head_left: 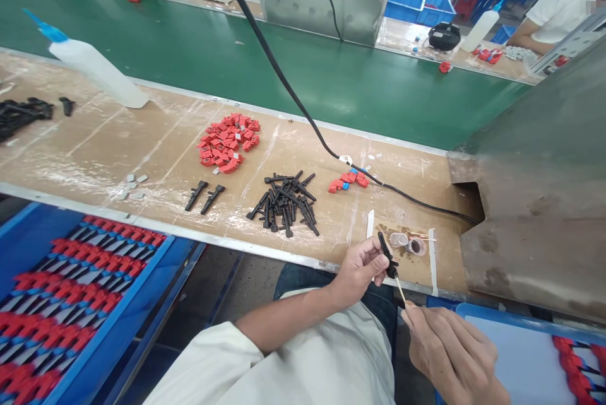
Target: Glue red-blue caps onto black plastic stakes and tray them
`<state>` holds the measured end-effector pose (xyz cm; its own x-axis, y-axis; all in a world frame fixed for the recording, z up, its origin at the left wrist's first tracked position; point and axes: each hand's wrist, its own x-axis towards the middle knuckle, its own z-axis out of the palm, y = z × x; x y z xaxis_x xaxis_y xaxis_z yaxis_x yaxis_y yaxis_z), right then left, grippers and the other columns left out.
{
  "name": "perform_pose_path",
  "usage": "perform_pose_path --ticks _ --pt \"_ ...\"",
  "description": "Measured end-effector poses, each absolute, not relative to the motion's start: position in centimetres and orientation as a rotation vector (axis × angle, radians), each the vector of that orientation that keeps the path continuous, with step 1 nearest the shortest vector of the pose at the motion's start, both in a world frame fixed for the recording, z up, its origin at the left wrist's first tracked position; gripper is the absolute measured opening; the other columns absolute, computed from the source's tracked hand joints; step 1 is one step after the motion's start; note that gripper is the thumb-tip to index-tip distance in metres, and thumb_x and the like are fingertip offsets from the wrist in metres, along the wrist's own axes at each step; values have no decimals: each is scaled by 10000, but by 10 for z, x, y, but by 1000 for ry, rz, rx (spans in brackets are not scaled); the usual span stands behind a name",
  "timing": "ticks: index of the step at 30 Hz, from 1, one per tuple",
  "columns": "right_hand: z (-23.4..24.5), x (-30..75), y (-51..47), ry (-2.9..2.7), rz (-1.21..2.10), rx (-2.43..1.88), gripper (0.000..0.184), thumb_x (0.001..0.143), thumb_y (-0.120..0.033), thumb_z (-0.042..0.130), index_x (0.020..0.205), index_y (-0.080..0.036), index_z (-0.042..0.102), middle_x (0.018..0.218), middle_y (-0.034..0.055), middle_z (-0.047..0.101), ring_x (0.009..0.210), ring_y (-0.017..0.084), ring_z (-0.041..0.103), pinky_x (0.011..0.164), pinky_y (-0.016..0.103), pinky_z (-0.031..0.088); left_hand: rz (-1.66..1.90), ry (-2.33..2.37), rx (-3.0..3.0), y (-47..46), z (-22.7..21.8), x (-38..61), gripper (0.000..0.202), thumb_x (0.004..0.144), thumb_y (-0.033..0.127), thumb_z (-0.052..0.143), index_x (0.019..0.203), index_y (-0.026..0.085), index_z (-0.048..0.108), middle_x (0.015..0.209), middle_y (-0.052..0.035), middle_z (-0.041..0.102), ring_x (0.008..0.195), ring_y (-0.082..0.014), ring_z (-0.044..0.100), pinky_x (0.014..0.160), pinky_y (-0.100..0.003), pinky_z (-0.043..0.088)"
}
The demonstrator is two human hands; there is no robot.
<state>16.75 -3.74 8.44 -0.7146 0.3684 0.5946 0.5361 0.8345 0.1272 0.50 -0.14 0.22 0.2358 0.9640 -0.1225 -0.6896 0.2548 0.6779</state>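
My left hand [363,268] pinches a small black plastic part [386,247] shaped like a toy gun, over the front edge of the bench. In my right hand [449,345] is a thin pale stick [401,288], its tip touching the lower end of the black part. Just beyond lie a small clear cup [398,240] and another small cup [416,246] with dark contents, on a stained patch of cardboard. A pile of similar black parts [286,200] lies left of my hands, with two more set apart beside it.
Red parts [230,142] form a heap on the bench [156,140]; a few red and blue pieces [349,180] lie near a black cable [303,108]. A white bottle [97,70] leans at left. Blue trays [137,304] of assembled pieces flank me. Across the green belt [189,45] sits another person [558,14].
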Motion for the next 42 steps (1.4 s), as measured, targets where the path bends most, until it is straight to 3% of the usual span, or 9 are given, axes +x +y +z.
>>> perform_pose_path --ticks 5,12,21,28,33,42 --pt "79 164 -34 -2341 -412 -741 137 892 -9 660 997 -97 673 707 36 696 587 140 645 582 282 518 1408 746 748 -11 3 9 454 881 610 700 870 171 582 708 29 548 474 -55 465 464 -209 379" --pt "74 158 -32 -2247 -414 -804 76 931 -46 657 981 -103 663 677 26 688 537 118 600 526 268 488 1534 883 891 -19 5 10 425 911 598 660 892 174 670 887 -67 662 544 -96 556 544 -260 483" --pt "74 160 -29 -2319 -423 -708 130 898 7 639 981 -87 676 675 36 682 583 132 623 556 268 502 1398 788 586 -9 14 8 497 809 634 764 885 165 618 734 14 599 475 -59 479 476 -217 389" --pt "85 167 -26 -2369 -325 -657 142 892 11 623 948 -108 677 713 50 699 611 152 659 554 276 540 1149 605 350 3 21 -4 551 625 556 926 831 138 631 696 13 601 465 -36 438 422 -182 313" --pt "91 167 -26 -2391 -296 -584 180 882 28 590 932 -120 678 691 49 695 596 145 642 510 259 511 967 550 379 10 23 -15 580 567 559 951 811 126 651 683 -8 613 482 -42 459 398 -175 264" --pt "63 170 -38 -2203 -312 -810 171 904 -24 635 997 -161 679 726 7 707 592 133 656 558 252 528 1256 654 665 -4 17 -9 517 780 639 791 863 167 599 663 42 552 434 -41 433 436 -209 348"
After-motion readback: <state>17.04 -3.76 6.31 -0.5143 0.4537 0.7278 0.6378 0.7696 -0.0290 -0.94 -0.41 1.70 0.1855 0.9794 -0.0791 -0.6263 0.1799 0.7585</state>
